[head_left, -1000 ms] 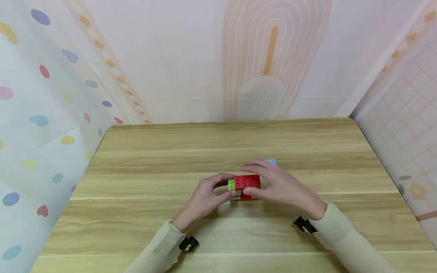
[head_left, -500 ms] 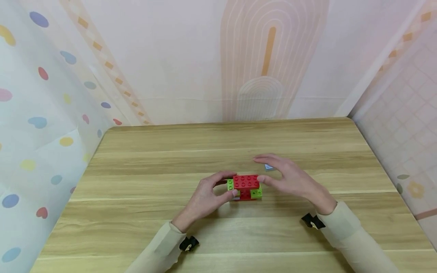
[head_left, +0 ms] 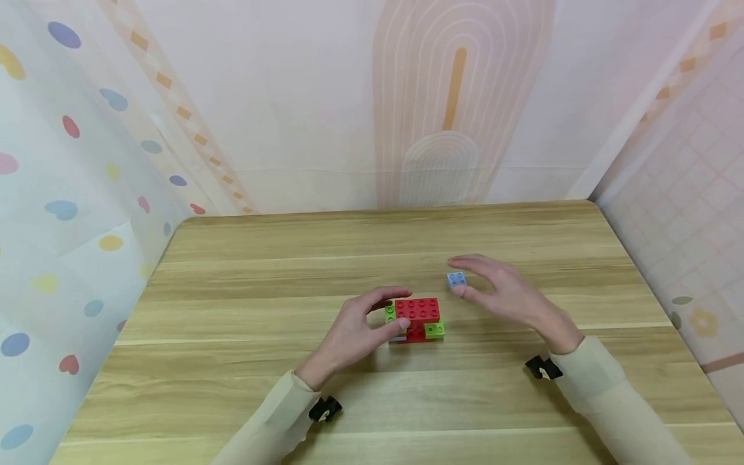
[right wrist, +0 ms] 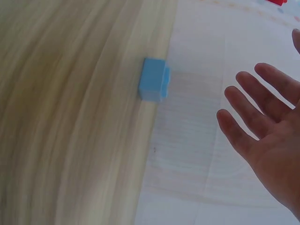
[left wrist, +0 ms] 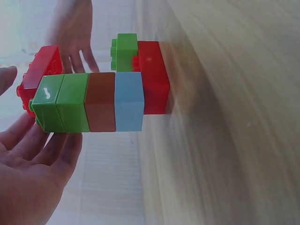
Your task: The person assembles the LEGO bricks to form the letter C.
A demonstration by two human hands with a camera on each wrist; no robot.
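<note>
My left hand stands around the left end of a built stack of toy building bricks, its thumb and fingers spread loosely. In the left wrist view the stack has a long red base brick, then a light blue brick, a brown brick and two green bricks. A second red brick sits on top, overhanging rightward. Another green brick sits on the base's right end. My right hand is spread over a small blue brick, fingers apart from it.
The wooden table carries the stack and the blue brick near its middle. A patterned cloth backdrop rises behind the table's far edge, with more cloth along both sides.
My right hand has left the top red brick and moved right and away to the loose blue brick. My left hand's fingers have loosened around the stack.
</note>
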